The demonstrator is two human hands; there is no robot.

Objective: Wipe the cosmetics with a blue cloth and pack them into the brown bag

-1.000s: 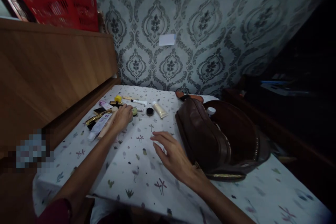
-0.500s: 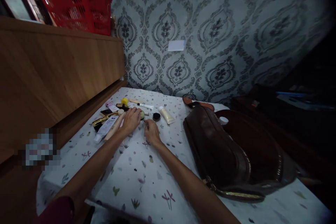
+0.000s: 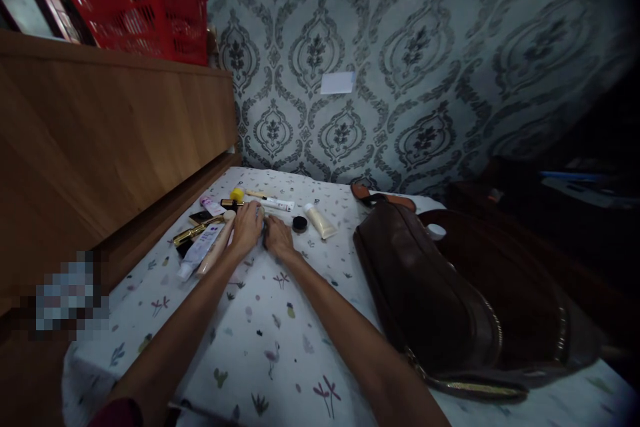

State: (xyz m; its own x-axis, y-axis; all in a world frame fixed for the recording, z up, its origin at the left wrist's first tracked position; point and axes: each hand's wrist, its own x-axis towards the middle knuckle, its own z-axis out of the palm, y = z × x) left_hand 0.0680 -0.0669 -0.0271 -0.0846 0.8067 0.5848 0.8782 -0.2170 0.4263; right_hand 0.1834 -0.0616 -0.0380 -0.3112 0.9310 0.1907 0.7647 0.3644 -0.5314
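As the L hand (image 3: 247, 225) sits palm-down over the table (image 3: 245, 360) w/ fingers bent, the R hand (image 3: 278, 237) is just beside it at approx 4 o'clock, fingers curled too; can't tell if either grips anything. Sliver of a pale item (image 3: 261, 212) shows btwn the two, mostly hidden. Beige tube (image 3: 218, 251) lies near L hand at 8 o'clock, lilac-white tube (image 3: 203, 248) alongside, gold tube (image 3: 187, 235) at 9. Yellow item (image 3: 237, 195) approx 11. Small black jar (image 3: 299, 224) near R hand at 2 o'clock, cream tube (image 3: 323, 223) just past it. Brown bag (image 3: 400, 287), white cap (image 3: 436, 232) at its opening, well apart btwn 3 & 4. Red basket (image 3: 160, 7) up high, 11 o'clock.
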